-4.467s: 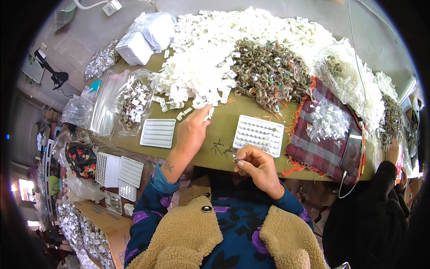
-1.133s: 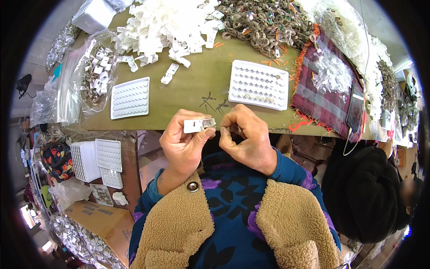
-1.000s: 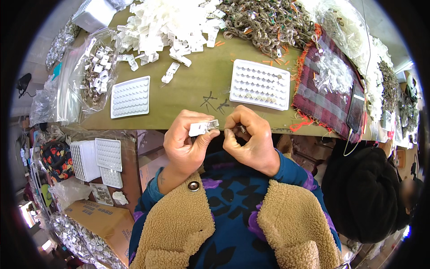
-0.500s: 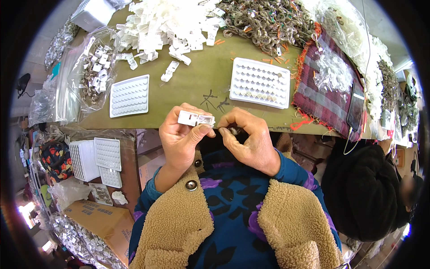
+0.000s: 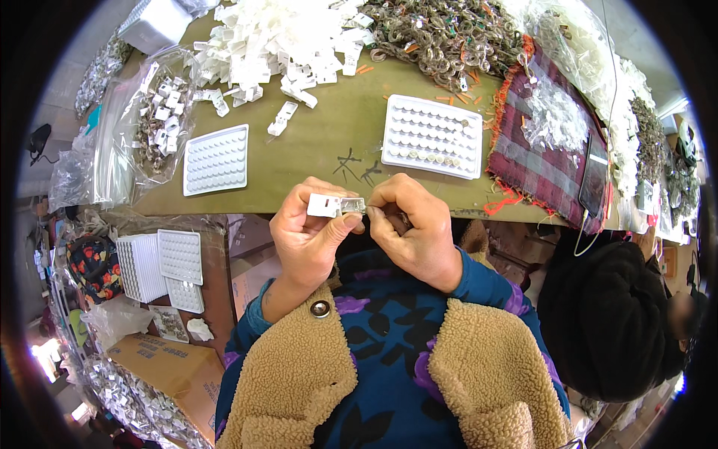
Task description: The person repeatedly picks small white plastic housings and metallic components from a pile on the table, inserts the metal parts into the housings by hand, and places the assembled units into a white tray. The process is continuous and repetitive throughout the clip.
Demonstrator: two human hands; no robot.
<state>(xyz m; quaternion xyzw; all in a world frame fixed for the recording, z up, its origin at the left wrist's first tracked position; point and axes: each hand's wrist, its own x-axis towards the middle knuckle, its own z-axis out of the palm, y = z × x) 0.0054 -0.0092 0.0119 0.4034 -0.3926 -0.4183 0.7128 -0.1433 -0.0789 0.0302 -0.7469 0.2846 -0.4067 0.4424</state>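
Note:
My left hand (image 5: pixel 305 243) is closed round a small white plastic housing (image 5: pixel 324 206), held between thumb and fingers just above the table's near edge. An open, see-through end of the housing faces right. At that end my right hand (image 5: pixel 422 238) is closed in a pinch, its fingertips touching or nearly touching the housing. Something small and dark shows inside the curled right fingers, too hidden to name. Beyond the hands on the green table (image 5: pixel 307 165) lie a white tray with round pockets (image 5: pixel 216 161) and, to the right, another tray (image 5: pixel 432 137) with small round pieces in several pockets.
A heap of white housings (image 5: pixel 280 45) and a pile of brownish coiled loops (image 5: pixel 449 41) cover the far table. A plaid cloth (image 5: pixel 516 146) bears clear bits and a phone (image 5: pixel 594 183). Stacked trays (image 5: pixel 140 268) stand at left; a person in black (image 5: pixel 606 322) sits at right.
My left hand has turned the housing more level and moved it slightly right, so its open end now meets the right fingertips. The right hand has risen slightly.

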